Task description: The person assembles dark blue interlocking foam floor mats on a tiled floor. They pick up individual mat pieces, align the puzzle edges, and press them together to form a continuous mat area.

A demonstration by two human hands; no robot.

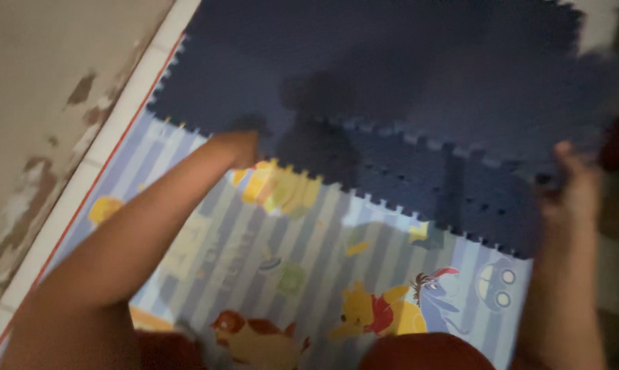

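On the floor, I have both hands on the dark foam mat (392,103), lying over the striped cartoon sheet (282,274). My left hand (244,147) reaches under its edge, fingers hidden; my right hand (570,185) clamps its right edge. Laying it looks half done; next calls for level lowering.

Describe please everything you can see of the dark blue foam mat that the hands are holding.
The dark blue foam mat looks soft and matte, made of interlocking tiles with toothed, puzzle-like edges. A toothed seam crosses its middle. It lies partly over a striped cartoon play mat, covering that mat's upper part. The left hand touches its lower left edge; the right hand grips its right edge. Shadows fall across it, and the picture is blurred, so finer details cannot be told.
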